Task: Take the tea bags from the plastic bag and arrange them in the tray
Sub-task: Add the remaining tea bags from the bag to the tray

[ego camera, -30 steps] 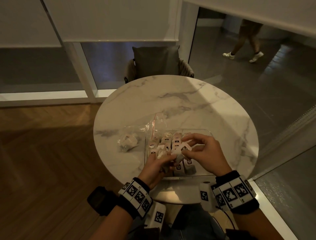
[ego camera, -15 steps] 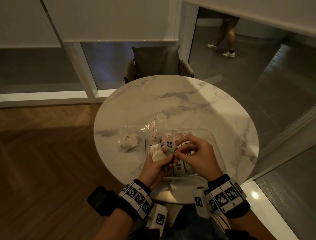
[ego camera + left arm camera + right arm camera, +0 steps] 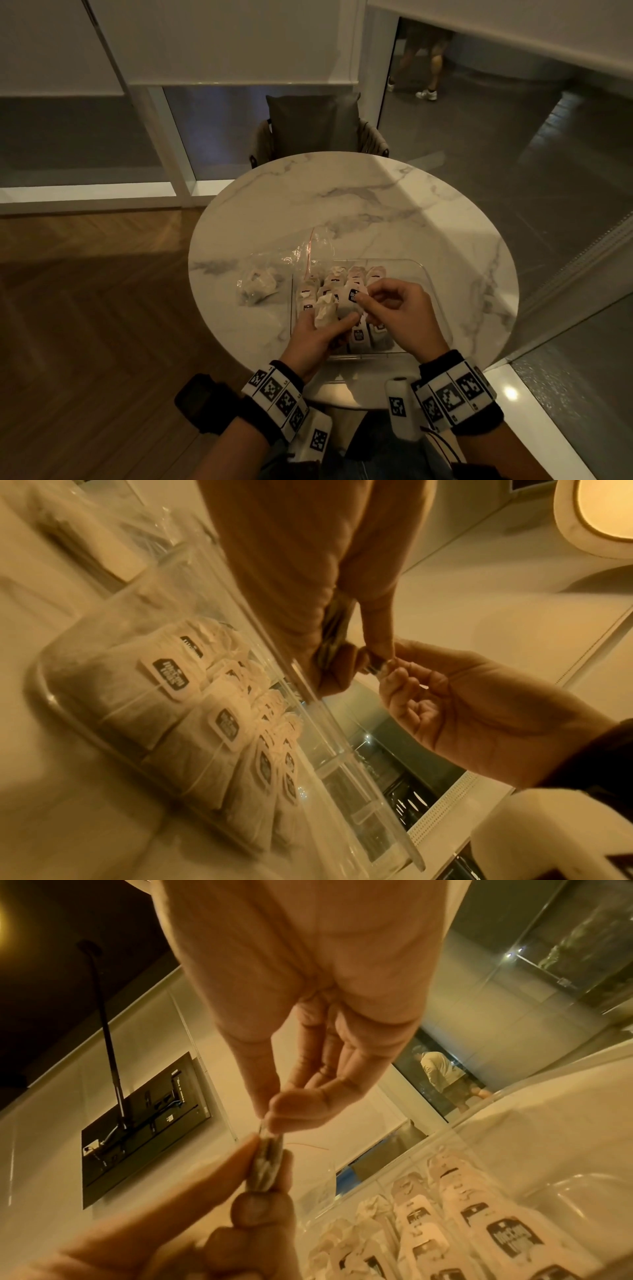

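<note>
Separating bunched white paper tea bags [image 3: 325, 308]: left hand [image 3: 317, 337] grips them, right hand [image 3: 397, 313] pinches one tag; next, lay it in the clear plastic tray [image 3: 433, 284].

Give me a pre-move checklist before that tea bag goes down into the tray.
1. Left hand holds the tea bags: ok.
2. Right hand pinches a tag: ok.
3. Hands above the tray: ok.
4. Free space on the tray's right side: ok.
5. Bag's string free of the others: cannot tell.
6. Plastic bag clear of the tray: not ok, it overlaps the far left corner.
</note>
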{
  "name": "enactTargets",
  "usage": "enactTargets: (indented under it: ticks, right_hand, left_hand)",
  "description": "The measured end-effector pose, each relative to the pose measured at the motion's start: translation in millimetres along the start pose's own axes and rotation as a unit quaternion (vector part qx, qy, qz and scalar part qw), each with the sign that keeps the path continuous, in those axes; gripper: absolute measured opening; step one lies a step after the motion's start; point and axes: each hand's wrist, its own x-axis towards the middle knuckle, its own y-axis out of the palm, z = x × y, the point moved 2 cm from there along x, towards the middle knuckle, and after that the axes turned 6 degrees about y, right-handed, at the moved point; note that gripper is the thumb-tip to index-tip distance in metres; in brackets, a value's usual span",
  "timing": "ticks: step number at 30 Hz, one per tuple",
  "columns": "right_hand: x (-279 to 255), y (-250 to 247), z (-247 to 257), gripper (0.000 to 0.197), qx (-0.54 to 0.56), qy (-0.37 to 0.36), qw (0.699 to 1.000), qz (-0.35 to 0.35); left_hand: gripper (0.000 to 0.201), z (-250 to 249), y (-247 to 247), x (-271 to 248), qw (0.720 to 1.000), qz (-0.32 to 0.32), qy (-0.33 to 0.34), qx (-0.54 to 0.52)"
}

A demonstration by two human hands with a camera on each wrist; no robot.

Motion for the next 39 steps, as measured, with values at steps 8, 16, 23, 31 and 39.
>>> enactTargets:
  ticks: [8,16,23,31,39]
  right_hand:
    - [2.6,-8.9,13.8,0.007,-0.009,-0.027,0.999,0.044]
    - [6.7,-23.7,24.8,0.009,-0.078,-0.032,0.995,0.058]
    - [10.6,-44.1,8.3,0.011,-0.348,0.045,0.92,0.173]
    - [14.9,-33.7,-11.8,0.012,-0.452,0.115,0.861,0.202]
    - [13.6,-26.2,-3.7,0.016,-0.422,0.044,0.898,0.118]
  left_hand:
    - [0.006,1.0,-1.5,0.4,1.0,0.011,0.007,0.024]
    - [0.017,4.3,-3.2,2.6,1.0,-0.017,-0.016,0.006]
    - [0.03,6.8,-2.1,13.0,0.985,-0.101,-0.086,-0.111]
    - [0.047,1.6,-2.9,11.6,0.971,-0.078,-0.119,-0.19]
    - [0.058,0.2,-2.3,6.0,0.964,-0.015,-0.136,-0.227]
